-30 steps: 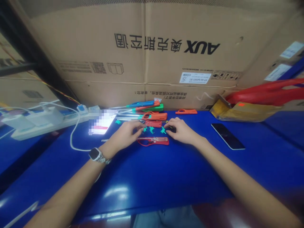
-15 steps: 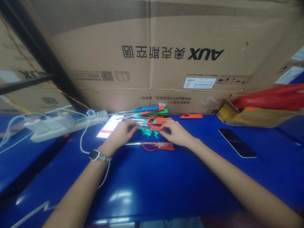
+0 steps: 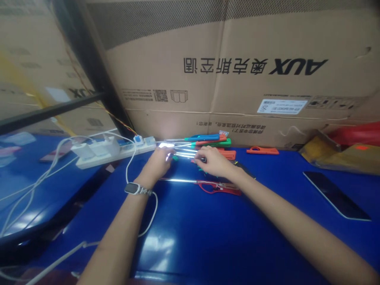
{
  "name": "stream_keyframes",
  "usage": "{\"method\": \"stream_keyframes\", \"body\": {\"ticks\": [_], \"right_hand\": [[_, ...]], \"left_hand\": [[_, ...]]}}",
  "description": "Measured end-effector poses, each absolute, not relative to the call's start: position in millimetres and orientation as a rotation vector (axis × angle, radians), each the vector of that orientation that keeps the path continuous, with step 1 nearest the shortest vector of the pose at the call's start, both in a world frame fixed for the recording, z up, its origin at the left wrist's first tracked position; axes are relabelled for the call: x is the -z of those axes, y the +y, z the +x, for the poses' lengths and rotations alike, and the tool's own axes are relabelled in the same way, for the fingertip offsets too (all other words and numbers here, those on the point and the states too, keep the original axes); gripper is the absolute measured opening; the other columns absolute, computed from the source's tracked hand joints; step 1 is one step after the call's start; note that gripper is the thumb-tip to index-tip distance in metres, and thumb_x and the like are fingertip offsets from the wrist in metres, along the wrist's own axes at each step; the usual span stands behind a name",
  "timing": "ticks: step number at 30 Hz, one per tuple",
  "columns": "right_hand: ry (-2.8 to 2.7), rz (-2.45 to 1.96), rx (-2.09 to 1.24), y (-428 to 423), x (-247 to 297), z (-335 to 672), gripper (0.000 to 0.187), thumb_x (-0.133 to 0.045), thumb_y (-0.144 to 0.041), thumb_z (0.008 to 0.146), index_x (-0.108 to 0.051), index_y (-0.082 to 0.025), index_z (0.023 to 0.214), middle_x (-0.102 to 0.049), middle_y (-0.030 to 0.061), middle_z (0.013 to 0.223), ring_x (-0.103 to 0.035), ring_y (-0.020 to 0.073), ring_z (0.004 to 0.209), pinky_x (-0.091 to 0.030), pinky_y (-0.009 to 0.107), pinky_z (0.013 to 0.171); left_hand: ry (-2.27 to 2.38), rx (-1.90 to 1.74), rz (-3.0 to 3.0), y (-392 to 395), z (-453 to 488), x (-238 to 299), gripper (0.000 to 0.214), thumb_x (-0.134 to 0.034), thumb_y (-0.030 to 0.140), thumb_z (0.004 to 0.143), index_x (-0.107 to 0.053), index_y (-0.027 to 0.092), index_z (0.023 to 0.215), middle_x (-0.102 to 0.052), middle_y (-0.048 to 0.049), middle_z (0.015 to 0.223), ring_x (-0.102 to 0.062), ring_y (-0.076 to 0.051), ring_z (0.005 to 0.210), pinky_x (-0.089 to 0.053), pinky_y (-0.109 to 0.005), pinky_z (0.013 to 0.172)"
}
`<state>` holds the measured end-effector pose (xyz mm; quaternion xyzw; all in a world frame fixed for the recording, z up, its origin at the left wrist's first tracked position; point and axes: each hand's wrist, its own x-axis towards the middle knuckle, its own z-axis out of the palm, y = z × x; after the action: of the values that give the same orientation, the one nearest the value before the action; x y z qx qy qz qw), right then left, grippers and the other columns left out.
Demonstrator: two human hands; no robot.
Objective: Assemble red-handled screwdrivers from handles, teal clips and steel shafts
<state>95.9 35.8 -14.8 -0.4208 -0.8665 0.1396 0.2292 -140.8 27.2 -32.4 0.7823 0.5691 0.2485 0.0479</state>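
Observation:
Across the blue table, my left hand point(image 3: 160, 160) is closed, fingertips pinched beside a small green plastic piece point(image 3: 175, 158); whether they hold it is unclear. My right hand point(image 3: 212, 161) is bent in a pinch, and a small dark thing point(image 3: 203, 160) shows at its fingertips, too small to name. Below it other green bits are partly hidden. In front of both hands lies a long-necked red gas lighter point(image 3: 218, 188) with its inside showing. Behind them, blue, green and orange long-necked lighters point(image 3: 204, 137) lie in a pile.
An orange handle shell point(image 3: 263, 151) lies to the right, farther back. A dark phone point(image 3: 335, 194) is on the right side. On the left are a white power strip point(image 3: 115, 154) with plugs and loose cables. A large cardboard box point(image 3: 231, 91) stands along the back.
The view has shifted left. My right hand has closed in toward my left hand and now covers most of the green pieces. A dark-and-yellow object shows behind my right wrist.

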Motion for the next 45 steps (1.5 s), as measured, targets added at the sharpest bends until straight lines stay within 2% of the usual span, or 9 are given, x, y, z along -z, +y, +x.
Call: {"method": "stream_keyframes", "body": {"ticks": [3,10,15,23,27,31,36,40,45], "right_hand": [[-2.393,-1.187,-0.386,37,13,89,0.007,-0.064,-0.019,0.088,-0.071,-0.020,0.086,-0.070,0.0073,0.095,-0.059,0.0257,0.101,-0.042,0.039,0.086],[-2.355,-1.136,-0.409,27,20,107,0.009,-0.062,-0.015,0.088,-0.069,-0.019,0.082,-0.069,0.0049,0.086,-0.059,0.0220,0.093,-0.043,0.036,0.085],[-2.324,-1.128,-0.436,17,25,122,0.008,-0.062,-0.017,0.087,-0.069,-0.019,0.084,-0.067,0.0053,0.090,-0.059,0.0200,0.087,-0.045,0.033,0.079],[-2.248,-1.193,-0.367,9,28,153,0.011,-0.059,-0.015,0.088,-0.069,-0.020,0.088,-0.071,0.0043,0.090,-0.061,0.0199,0.087,-0.044,0.034,0.079],[-2.242,-1.313,-0.245,10,31,168,0.011,-0.059,-0.018,0.089,-0.070,-0.020,0.092,-0.070,0.0061,0.097,-0.058,0.0234,0.095,-0.042,0.037,0.081],[-2.336,-1.436,-0.113,19,31,169,0.020,-0.063,-0.029,0.089,-0.070,-0.020,0.106,-0.065,0.0103,0.104,-0.054,0.0284,0.099,-0.038,0.038,0.079],[-2.395,-1.568,-0.146,36,23,156,0.017,-0.071,-0.038,0.084,-0.071,-0.021,0.087,-0.062,0.0094,0.096,-0.052,0.0293,0.099,-0.034,0.038,0.080],[-2.400,-1.599,-0.236,44,17,152,0.014,-0.073,-0.033,0.081,-0.069,-0.020,0.079,-0.062,0.0075,0.092,-0.052,0.0275,0.099,-0.032,0.036,0.080],[-2.448,-1.470,-0.262,49,15,156,0.011,-0.072,-0.026,0.084,-0.068,-0.019,0.078,-0.063,0.0057,0.091,-0.054,0.0251,0.098,-0.030,0.037,0.085]], "left_hand": [[1.724,-0.653,2.460,30,-137,36,0.029,-0.058,0.012,0.081,-0.073,0.017,0.104,-0.071,-0.0114,0.099,-0.062,-0.029,0.097,-0.050,-0.041,0.091],[1.672,-0.514,2.549,34,-130,37,0.028,-0.057,0.012,0.080,-0.075,0.018,0.100,-0.069,-0.0105,0.095,-0.063,-0.026,0.090,-0.051,-0.038,0.084],[1.582,-0.542,2.584,27,-119,33,0.023,-0.061,0.017,0.082,-0.075,0.021,0.099,-0.069,-0.0102,0.095,-0.061,-0.028,0.093,-0.049,-0.042,0.086],[1.412,-0.547,2.545,17,-100,31,0.020,-0.065,0.023,0.084,-0.075,0.020,0.103,-0.072,-0.0092,0.096,-0.063,-0.028,0.092,-0.048,-0.041,0.085],[1.368,-0.580,2.581,18,-98,31,0.021,-0.063,0.026,0.087,-0.073,0.021,0.105,-0.071,-0.0097,0.102,-0.062,-0.028,0.095,-0.047,-0.042,0.086],[1.367,-0.717,2.579,19,-93,23,0.022,-0.053,0.029,0.095,-0.072,0.019,0.102,-0.070,-0.0093,0.099,-0.063,-0.026,0.095,-0.047,-0.040,0.086],[1.418,-0.918,2.477,19,-88,22,0.023,-0.052,0.030,0.095,-0.070,0.017,0.099,-0.071,-0.0084,0.101,-0.064,-0.026,0.097,-0.047,-0.039,0.088],[1.425,-1.024,2.435,18,-87,25,0.022,-0.055,0.032,0.093,-0.071,0.017,0.096,-0.072,-0.0079,0.099,-0.064,-0.026,0.094,-0.047,-0.039,0.086],[1.428,-1.067,2.436,18,-87,27,0.022,-0.055,0.033,0.094,-0.071,0.018,0.095,-0.070,-0.0070,0.095,-0.064,-0.025,0.092,-0.047,-0.039,0.084]]}}
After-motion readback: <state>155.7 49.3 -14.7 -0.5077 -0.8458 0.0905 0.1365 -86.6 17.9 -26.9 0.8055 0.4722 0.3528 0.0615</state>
